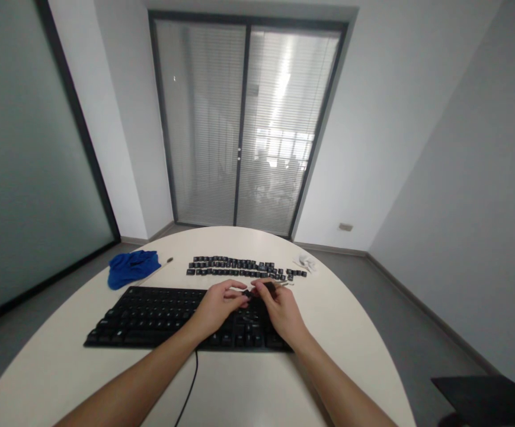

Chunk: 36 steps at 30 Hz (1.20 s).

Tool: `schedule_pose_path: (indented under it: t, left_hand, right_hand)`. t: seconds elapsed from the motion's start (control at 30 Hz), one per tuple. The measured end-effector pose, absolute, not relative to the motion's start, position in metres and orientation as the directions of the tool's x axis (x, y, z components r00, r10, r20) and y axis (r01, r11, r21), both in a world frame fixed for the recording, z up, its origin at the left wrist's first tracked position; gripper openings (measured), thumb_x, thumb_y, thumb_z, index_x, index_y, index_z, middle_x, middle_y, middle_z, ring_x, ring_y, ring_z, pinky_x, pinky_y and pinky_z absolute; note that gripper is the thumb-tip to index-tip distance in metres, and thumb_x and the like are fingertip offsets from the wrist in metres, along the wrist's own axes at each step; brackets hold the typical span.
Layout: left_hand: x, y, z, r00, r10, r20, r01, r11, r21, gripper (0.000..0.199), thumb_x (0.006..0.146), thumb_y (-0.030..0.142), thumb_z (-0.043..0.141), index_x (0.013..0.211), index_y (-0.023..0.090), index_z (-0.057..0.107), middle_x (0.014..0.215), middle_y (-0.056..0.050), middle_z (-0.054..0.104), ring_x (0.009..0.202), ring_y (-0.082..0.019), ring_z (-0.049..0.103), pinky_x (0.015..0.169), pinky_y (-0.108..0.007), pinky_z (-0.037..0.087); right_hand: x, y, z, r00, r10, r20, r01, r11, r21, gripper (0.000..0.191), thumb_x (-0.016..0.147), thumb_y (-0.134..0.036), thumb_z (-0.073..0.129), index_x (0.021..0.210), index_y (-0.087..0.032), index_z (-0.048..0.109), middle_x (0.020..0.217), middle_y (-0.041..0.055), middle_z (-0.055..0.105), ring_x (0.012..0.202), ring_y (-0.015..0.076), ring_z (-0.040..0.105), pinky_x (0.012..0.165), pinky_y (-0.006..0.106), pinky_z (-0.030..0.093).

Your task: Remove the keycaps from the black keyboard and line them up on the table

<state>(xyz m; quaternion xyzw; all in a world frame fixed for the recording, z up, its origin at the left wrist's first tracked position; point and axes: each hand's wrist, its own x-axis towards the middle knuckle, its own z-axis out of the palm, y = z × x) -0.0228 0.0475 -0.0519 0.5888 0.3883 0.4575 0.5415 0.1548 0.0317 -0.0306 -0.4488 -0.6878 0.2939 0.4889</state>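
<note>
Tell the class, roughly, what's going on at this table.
A person's left hand and right hand are close together over a black keyboard, a small dark piece between them; which grips it is unclear. Loose keycaps lie in rows beyond. A blue cloth lies to the left, a crumpled white item to the right.

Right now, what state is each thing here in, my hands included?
Left hand: pinching a small dark piece
Right hand: fingers curled, grip unclear
Keyboard: flat on the table, partly hidden by hands
Loose keys: detached, laid in rows beyond the keyboard
Blue cloth: crumpled
Dark-tipped stick: lying down
Cable: uncoiled
White wad: crumpled
Blinds: lowered
</note>
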Motion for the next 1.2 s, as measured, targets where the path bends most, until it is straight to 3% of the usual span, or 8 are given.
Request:
schedule_pose_path:
  t: [0.17, 0.4, 0.63, 0.93, 1.2]
  left_hand:
    - [-0.023, 0.046, -0.052, 0.277, 0.954, 0.117, -0.040, -0.111, 0.993, 0.036, 0.070, 0.039, 0.077, 0.092, 0.013, 0.064, 0.080, -0.007, 0.075, 0.077, -0.022, 0.072, 0.081, -0.036, 0.055]
    - [-0.023, 0.045, -0.051, 0.310, 0.944, 0.117, -0.036, -0.111, 0.993, 0.038, 0.072, 0.041, 0.076, 0.095, 0.014, 0.065, 0.082, -0.007, 0.074, 0.078, -0.022, 0.071, 0.080, -0.036, 0.055]
    - [-0.023, 0.044, -0.051, 0.346, 0.925, 0.157, -0.034, -0.154, 0.987, 0.027, 0.074, 0.033, 0.073, 0.093, 0.015, 0.068, 0.085, -0.005, 0.074, 0.082, -0.021, 0.070, 0.085, -0.036, 0.053]
    - [-0.023, 0.042, -0.042, 0.284, 0.950, 0.129, 0.093, -0.162, 0.982, 0.029, 0.076, 0.037, 0.067, 0.096, 0.015, 0.065, 0.078, -0.003, 0.070, 0.070, -0.018, 0.068, 0.060, -0.026, 0.047]
    - [-0.023, 0.043, -0.043, 0.298, 0.943, 0.149, 0.072, -0.178, 0.981, 0.028, 0.075, 0.038, 0.070, 0.091, 0.016, 0.065, 0.071, -0.001, 0.067, 0.068, -0.017, 0.065, 0.064, -0.028, 0.049]
  right_hand:
    - [0.155, 0.030, -0.026, -0.069, 0.889, 0.452, 0.380, 0.443, -0.812, 0.032, 0.094, -0.041, 0.051, 0.097, -0.018, 0.072, 0.095, 0.0074, 0.072, 0.092, 0.0205, 0.065, 0.084, 0.030, 0.047]
    - [0.159, 0.028, -0.025, -0.159, 0.853, 0.497, 0.413, 0.514, -0.752, 0.028, 0.095, -0.036, 0.050, 0.103, -0.019, 0.071, 0.102, 0.0080, 0.072, 0.099, 0.0216, 0.065, 0.091, 0.034, 0.047]
    - [0.164, 0.028, -0.025, -0.238, 0.803, 0.547, 0.450, 0.590, -0.670, 0.026, 0.097, -0.028, 0.046, 0.110, -0.022, 0.067, 0.104, 0.0069, 0.070, 0.097, 0.0199, 0.064, 0.089, 0.033, 0.048]
    - [0.171, 0.029, -0.022, -0.379, 0.762, 0.524, 0.528, 0.644, -0.554, 0.033, 0.092, -0.012, 0.047, 0.118, -0.025, 0.063, 0.110, 0.0057, 0.069, 0.102, 0.0208, 0.062, 0.091, 0.035, 0.046]
    - [0.173, 0.025, -0.016, -0.456, 0.755, 0.472, 0.577, 0.654, -0.489, 0.023, 0.091, -0.027, 0.058, 0.112, -0.027, 0.068, 0.102, 0.0030, 0.074, 0.092, 0.0213, 0.065, 0.085, 0.034, 0.045]
